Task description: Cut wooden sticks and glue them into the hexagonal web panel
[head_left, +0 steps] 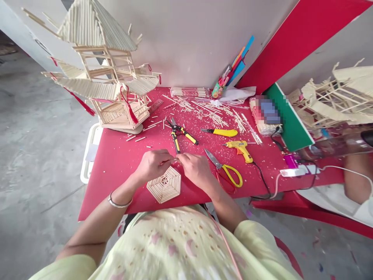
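Note:
My left hand and my right hand meet fingertip to fingertip over the red table, both closed in a pinch. Between them shows a sliver of what looks like a thin wooden stick, mostly hidden by the fingers. Just below the hands lies a flat hexagonal panel of sticks set in rings, its upper edge partly covered. Black-and-yellow pliers lie spread just beyond the fingers. Scissors with yellow and red handles rest to the right of my right hand.
A stick-built pagoda with red tassels stands at the back left. A yellow utility knife and a yellow glue gun lie right of the pliers. Loose sticks and crumbs are scattered behind. A power strip sits at the right, near another person's arm.

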Available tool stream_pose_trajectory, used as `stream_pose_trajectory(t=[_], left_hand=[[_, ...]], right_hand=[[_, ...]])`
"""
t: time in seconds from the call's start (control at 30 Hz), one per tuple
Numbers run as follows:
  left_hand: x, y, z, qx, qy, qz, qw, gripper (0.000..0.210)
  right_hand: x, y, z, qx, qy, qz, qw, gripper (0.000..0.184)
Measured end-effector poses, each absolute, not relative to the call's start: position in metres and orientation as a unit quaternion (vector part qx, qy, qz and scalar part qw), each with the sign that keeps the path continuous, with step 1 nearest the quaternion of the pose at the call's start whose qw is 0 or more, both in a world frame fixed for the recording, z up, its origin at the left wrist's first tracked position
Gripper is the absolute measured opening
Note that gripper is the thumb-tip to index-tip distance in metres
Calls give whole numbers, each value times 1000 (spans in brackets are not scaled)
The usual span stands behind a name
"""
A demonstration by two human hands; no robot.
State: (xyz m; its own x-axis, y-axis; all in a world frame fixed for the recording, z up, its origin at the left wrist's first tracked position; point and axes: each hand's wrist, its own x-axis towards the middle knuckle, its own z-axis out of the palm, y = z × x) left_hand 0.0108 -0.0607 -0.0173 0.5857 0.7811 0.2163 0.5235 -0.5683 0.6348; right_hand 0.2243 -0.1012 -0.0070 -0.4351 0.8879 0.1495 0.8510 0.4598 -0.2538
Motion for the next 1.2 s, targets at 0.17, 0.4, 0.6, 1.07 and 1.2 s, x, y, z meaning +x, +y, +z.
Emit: stream_pose_trajectory(t=[0.17, 0.4, 0.6, 1.07, 1.2], left_hand=[[7, -56, -20, 817, 390, 302, 300, 27], [-5, -44, -25, 692, 487, 405, 346, 23], [-9, -39, -33, 593, 520, 466, 401, 22], [-5, -43, -21, 474, 477, 539, 507, 23], [-4, -48, -11, 499, 470, 552, 475, 21]], right_hand=[[223, -89, 0, -520, -821, 125, 200, 29], [220, -41, -24, -654, -745, 52, 117, 101], [212, -13, -25, -708, -696, 119, -4, 106], [223, -115, 9, -411, -465, 719, 314, 59], [215, -113, 16, -571, -599, 477, 296, 58]])
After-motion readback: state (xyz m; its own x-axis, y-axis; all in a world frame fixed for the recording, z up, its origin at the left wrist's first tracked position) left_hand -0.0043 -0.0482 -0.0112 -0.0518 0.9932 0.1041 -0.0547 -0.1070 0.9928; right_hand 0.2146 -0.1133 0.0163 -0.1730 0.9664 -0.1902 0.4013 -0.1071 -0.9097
